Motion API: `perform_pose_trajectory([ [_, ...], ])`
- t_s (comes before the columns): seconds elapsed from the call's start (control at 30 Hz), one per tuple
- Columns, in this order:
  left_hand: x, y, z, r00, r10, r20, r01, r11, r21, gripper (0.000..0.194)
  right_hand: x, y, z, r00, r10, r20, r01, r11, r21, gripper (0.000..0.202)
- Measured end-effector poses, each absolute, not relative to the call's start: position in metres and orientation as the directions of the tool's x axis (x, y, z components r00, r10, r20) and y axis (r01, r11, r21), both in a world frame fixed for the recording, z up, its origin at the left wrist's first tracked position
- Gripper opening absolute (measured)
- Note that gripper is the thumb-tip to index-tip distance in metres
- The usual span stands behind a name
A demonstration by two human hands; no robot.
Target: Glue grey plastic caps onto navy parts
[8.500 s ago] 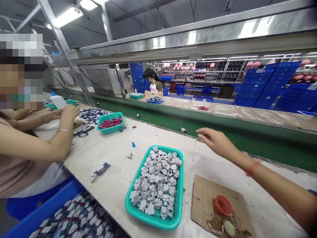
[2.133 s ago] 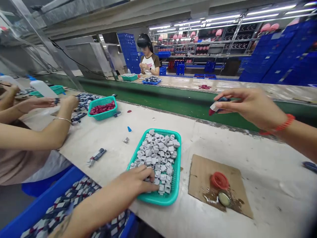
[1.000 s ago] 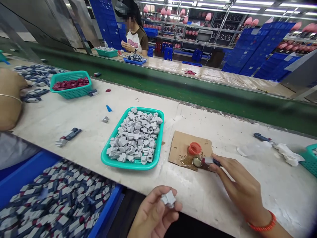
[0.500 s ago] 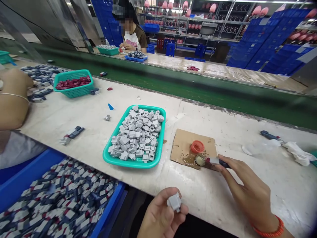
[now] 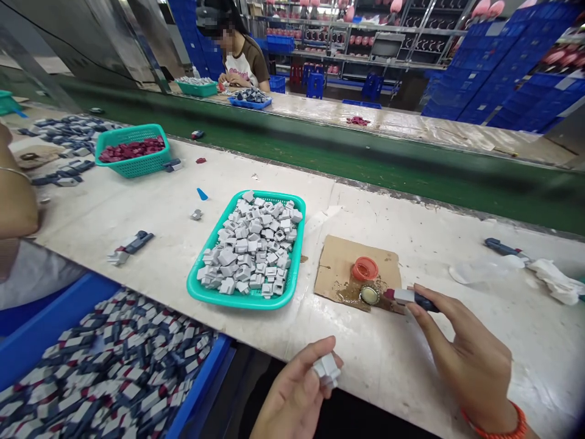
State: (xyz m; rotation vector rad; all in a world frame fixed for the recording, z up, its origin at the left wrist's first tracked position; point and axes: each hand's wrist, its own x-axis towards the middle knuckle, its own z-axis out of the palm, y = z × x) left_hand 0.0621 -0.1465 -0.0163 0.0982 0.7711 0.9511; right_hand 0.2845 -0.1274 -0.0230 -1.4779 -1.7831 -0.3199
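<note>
My left hand [image 5: 292, 396] pinches a small grey plastic block [image 5: 327, 370] near the table's front edge. My right hand [image 5: 466, 360] holds a dark part with a white band and red tip [image 5: 409, 297], its tip touching a small metal cap [image 5: 369, 296] on a stained cardboard piece [image 5: 338, 268]. A red lid [image 5: 365, 268] lies just behind the cap. To the left, a teal basket [image 5: 201, 291] holds several grey blocks.
A blue bin [image 5: 55, 329] of assembled parts sits at front left. Another person's arm [image 5: 16, 207] is at the left. A teal basket of red pieces [image 5: 132, 166], a green conveyor belt [image 5: 365, 167], loose parts [image 5: 130, 246] and a white rag [image 5: 553, 283] surround me.
My left hand took a grey block from the basket and drew back to the front edge. My right hand brought the dark part down to the metal cap on the cardboard.
</note>
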Motion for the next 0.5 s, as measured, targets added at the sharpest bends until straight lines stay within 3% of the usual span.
perform_pose_trajectory([
  [0.3, 0.0570, -0.1423, -0.0201, 0.519, 0.638, -0.569, -0.690, 0.706, 0.162, 0.012, 0.2847, -0.1278, -0.0250, 0.010, 0.727, 0.687, 0.908, 0.281, -0.310, 0.028],
  [0.5, 0.0587, -0.1411, -0.0202, 0.544, 0.623, -0.562, -0.681, 0.719, 0.137, 0.034, 0.2843, -0.1245, -0.0272, -0.031, 0.766, 0.642, 0.905, 0.294, -0.308, 0.022],
])
